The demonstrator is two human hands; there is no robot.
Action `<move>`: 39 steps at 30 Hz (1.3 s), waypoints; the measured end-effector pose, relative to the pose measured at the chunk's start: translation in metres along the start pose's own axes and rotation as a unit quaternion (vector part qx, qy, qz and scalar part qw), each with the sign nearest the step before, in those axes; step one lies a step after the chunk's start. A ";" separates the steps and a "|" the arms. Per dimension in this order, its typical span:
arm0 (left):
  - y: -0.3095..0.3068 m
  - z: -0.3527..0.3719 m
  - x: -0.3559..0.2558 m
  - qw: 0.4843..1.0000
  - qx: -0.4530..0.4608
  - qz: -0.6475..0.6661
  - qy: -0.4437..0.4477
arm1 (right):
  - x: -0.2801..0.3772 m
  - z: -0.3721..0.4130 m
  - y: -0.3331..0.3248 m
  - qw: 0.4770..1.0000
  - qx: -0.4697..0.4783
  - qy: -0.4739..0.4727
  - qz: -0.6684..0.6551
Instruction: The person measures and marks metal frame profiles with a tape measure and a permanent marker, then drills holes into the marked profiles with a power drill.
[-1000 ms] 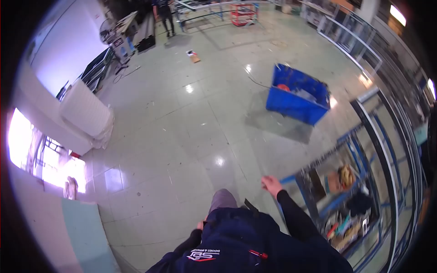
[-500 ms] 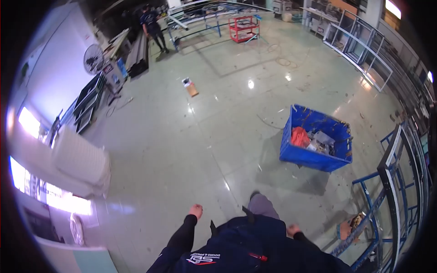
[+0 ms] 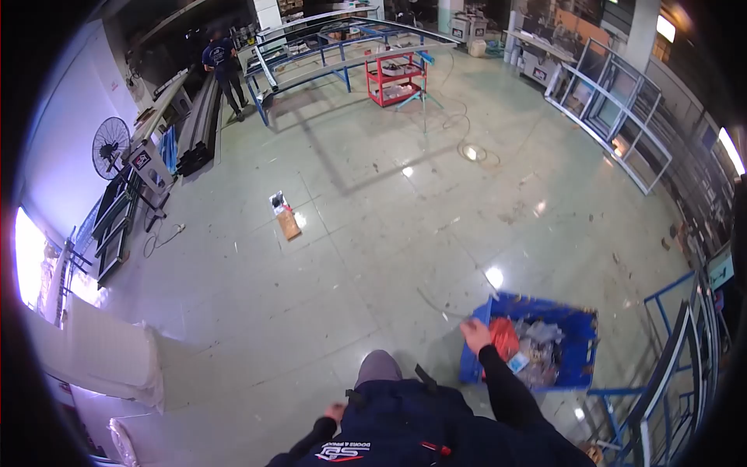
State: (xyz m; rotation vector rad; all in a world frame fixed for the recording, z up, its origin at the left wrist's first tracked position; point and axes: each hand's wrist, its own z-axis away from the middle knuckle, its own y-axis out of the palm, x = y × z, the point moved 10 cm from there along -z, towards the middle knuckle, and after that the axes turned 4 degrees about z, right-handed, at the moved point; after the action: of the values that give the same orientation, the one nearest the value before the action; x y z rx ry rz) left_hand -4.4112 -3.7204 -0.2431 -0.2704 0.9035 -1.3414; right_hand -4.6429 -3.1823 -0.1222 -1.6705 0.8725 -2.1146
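My right hand (image 3: 476,335) reaches forward in front of my body, its fingers curled and nothing showing in them. In this view it overlaps the left rim of a blue plastic crate (image 3: 587,340). Inside the crate are a red plastic bag (image 3: 504,339) and clear crumpled plastic (image 3: 542,333). My left hand (image 3: 334,411) hangs low beside my left side, partly hidden by sleeve and body, with its fingers too small to make out.
On the floor ahead lies a brown piece (image 3: 289,226) beside a small white item. Farther off stand a red trolley (image 3: 369,81) and a blue-legged workbench (image 3: 347,80). A person (image 3: 223,70) stands at the far left. Metal frames (image 3: 661,373) lean at right.
I have moved forward; the blue crate is now much nearer my body. My right hand has swung forward, and my left hand has dropped back toward my side.
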 end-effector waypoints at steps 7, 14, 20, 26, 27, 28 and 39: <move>-0.129 -0.173 0.047 0.948 0.059 0.202 -0.238 | 0.137 -0.361 -0.033 0.995 -0.051 0.017 -0.083; -0.555 -0.517 0.061 0.947 -0.167 0.219 -0.167 | -0.022 -0.384 0.061 0.920 0.243 0.244 0.186; -0.924 -0.789 -0.036 0.772 -0.323 0.543 -0.074 | -0.105 -0.474 0.104 0.829 0.281 0.454 0.165; -0.999 -0.949 -0.118 0.849 -0.197 0.473 -0.128 | -0.037 -0.894 0.070 0.885 0.268 0.257 0.282; -0.990 -0.968 -0.123 0.871 -0.164 0.448 -0.118 | 0.011 -0.982 0.036 0.910 0.187 0.316 0.194; -0.978 -0.985 -0.119 0.881 -0.123 0.448 -0.093 | 0.052 -1.088 0.016 0.950 0.089 0.199 0.224; -1.119 -1.225 -0.040 0.786 -0.178 0.522 -0.279 | 0.507 -1.729 -0.028 0.942 0.007 0.065 -0.329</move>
State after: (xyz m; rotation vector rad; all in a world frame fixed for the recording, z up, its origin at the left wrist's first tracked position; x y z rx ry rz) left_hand -6.0647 -3.5811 -0.2954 -0.3521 0.6034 -0.0177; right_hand -6.4269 -2.9899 0.0493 -2.0338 0.3402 -2.6639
